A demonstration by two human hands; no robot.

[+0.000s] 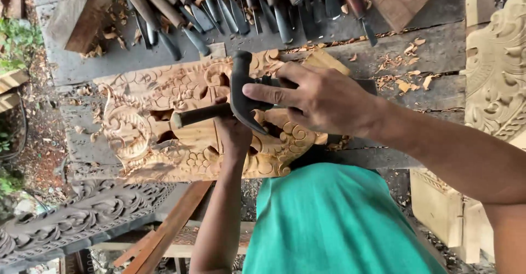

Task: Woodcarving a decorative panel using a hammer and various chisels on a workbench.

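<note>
A pale wooden panel (pixel 142 126) carved with scrolls and leaves lies on a grey plank bench (pixel 438 49). My left hand (pixel 234 136) comes up from below and grips a chisel (pixel 197 115), whose dark shaft lies across the carving and points left. My right hand (pixel 323 100) reaches in from the right and holds a dark hammer (pixel 241 96). The hammer's curved head stands right over my left hand and the chisel's end. The chisel's cutting tip is hard to make out against the carving.
Several chisels with wooden handles (pixel 230 5) lie in a row at the bench's far side, next to a thick wood block (pixel 82 11). Wood chips (pixel 405 76) are scattered right. Another pale carved piece (pixel 496 71) stands at the right edge, a dark carved board (pixel 82 219) bottom left.
</note>
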